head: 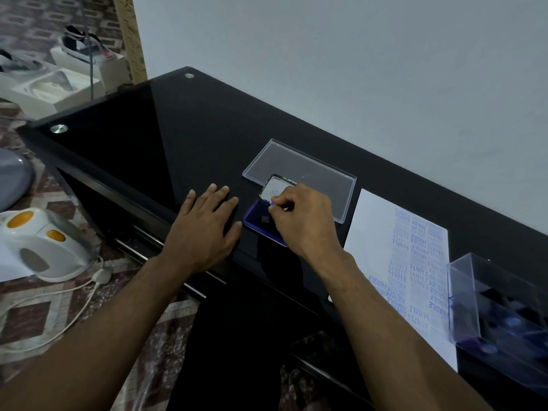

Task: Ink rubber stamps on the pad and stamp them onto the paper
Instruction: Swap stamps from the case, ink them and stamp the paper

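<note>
- I seem to be in a home room: a patterned carpet [35, 315] covers the floor left of my fingers.
- A white kettle [41, 244] sits there with its cord.
- Beyond my fingertips, open white boxes [53, 87] lie by a plain wall [355, 69].

Only readable stuff is on the paper [382, 232], all blue stamp prints, seen upside down/sideways: "SAMPLE" over & over, plus "AIR MAIL", "FRAGILE" & "AMENDED". Ink pad lid [274, 189] has a small printed label inside, txt way too tiny to read.
</note>
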`<state>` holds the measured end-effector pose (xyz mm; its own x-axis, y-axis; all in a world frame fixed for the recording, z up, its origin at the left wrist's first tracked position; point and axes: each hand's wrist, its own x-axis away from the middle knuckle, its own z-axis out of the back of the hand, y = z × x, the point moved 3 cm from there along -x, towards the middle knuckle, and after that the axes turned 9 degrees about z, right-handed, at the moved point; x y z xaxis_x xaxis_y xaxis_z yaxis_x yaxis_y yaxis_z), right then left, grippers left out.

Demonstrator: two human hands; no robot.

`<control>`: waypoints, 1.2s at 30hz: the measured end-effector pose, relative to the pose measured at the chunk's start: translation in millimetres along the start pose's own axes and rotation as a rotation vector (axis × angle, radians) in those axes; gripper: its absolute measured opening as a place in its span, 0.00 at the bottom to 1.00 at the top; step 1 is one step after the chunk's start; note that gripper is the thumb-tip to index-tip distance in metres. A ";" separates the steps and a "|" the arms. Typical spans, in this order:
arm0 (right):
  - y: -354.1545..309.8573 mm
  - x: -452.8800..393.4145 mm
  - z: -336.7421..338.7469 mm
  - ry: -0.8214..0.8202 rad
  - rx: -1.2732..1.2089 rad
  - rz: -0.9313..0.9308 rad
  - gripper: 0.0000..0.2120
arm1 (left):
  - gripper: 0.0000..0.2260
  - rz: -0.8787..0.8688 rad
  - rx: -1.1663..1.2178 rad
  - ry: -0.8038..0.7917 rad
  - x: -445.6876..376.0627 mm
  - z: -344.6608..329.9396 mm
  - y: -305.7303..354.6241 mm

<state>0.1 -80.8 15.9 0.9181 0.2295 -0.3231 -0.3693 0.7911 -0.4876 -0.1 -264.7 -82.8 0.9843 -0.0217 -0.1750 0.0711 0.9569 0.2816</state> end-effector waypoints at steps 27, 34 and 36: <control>16.8 22.1 13.8 0.182 -0.132 -0.063 0.08 | 0.31 -0.028 0.078 -0.042 -5.4 16.7 21.3; 53.8 53.4 47.8 0.254 -0.181 -0.178 0.09 | 0.33 -0.142 0.134 -0.049 -8.8 14.9 82.9; 64.5 64.7 58.8 0.252 -0.158 -0.206 0.09 | 0.32 -0.172 0.150 -0.052 -8.5 11.9 100.6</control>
<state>44.2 18.4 11.3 0.9187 -0.0878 -0.3851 -0.2160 0.7045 -0.6760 0.6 -171.7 -41.7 0.9623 -0.1996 -0.1849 0.2582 0.8843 0.3890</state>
